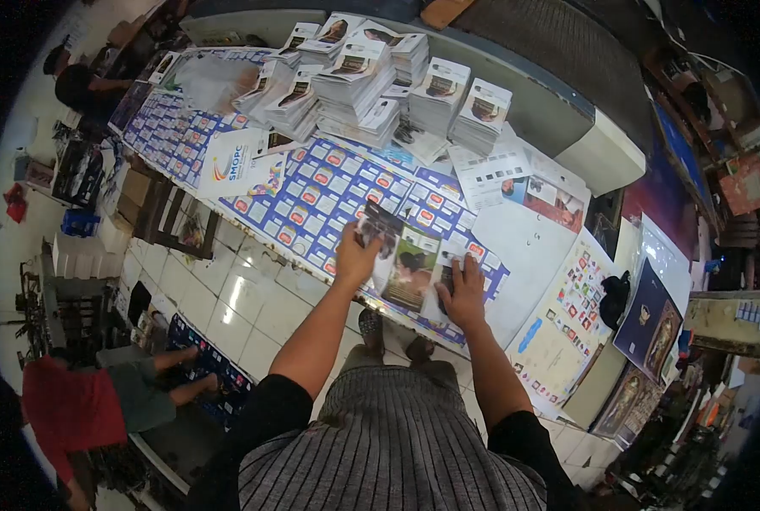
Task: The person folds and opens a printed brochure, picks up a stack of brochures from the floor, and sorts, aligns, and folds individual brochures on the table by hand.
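Observation:
A folded-out brochure (410,267) with dark photos and a green middle panel lies at the near edge of the table. My left hand (357,258) grips its left panel, thumb on top and the other fingers partly hidden. On the right panel my right hand (465,294) rests flat with its fingers stretched out, covering part of the print. Beneath the brochure is a blue printed sheet (312,200) with rows of repeated red and white labels. Beyond it stand several tall stacks of folded brochures (350,77).
A white SMOPC sheet (237,162) lies to the left. Printed sheets (559,315) and a black cloth-like item (616,300) are on the right. A grey ledge (524,111) runs behind the stacks. At lower left, a person in a red top (69,409) bends over.

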### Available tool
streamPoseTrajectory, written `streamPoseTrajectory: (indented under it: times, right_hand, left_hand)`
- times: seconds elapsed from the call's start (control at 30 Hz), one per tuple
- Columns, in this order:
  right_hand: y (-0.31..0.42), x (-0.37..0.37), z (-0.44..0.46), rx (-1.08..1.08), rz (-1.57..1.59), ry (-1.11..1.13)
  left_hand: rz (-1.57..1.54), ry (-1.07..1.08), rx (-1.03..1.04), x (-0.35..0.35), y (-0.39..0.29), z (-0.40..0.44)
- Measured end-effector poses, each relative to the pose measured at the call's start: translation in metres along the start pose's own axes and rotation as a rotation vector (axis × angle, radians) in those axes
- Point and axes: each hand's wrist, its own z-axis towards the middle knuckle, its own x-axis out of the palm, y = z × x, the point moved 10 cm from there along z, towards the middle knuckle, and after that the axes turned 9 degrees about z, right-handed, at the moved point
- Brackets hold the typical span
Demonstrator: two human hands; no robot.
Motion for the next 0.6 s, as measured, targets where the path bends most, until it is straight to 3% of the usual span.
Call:
streamPoseTrajectory:
  times: [0.07, 0.1, 0.13, 0.2, 0.27, 0.4, 0.47, 0.6]
  right_hand:
    - [0.009, 0.008, 0.005, 0.003, -0.004, 0.018]
    - [0.017, 0.014, 0.007, -0.015, -0.03, 0.024]
    - [0.025, 0.02, 0.01, -0.033, -0.058, 0.027]
    - [0.032, 0.029, 0.017, -0.023, -0.039, 0.013]
    - [0.037, 0.032, 0.02, -0.053, -0.141, -0.066]
    - [0.026, 0.023, 0.023, -0.035, -0.171, -0.05]
    - [0.019, 0.022, 0.023, -0.038, -0.194, -0.021]
    - [0.019, 0.025, 0.022, -0.05, -0.237, -0.001]
  left_hand:
    - [0.809, -0.57, 0.031, -0.057, -0.018, -0.02]
    - [0.953, -0.729, 0.085, -0.066, -0.032, -0.03]
    - [0.96, -0.722, 0.079, -0.067, -0.036, -0.028]
    - [0.793, -0.202, 0.597, 0.0, -0.062, -0.018]
    - [1.274, 0.076, 0.758, 0.076, -0.034, -0.037]
    - [1.101, 0.149, 0.645, 0.09, 0.018, -0.02]
    - [1.23, 0.159, 0.759, 0.088, 0.025, -0.02]
    - [1.217, 0.186, 0.711, 0.088, 0.015, -0.021]
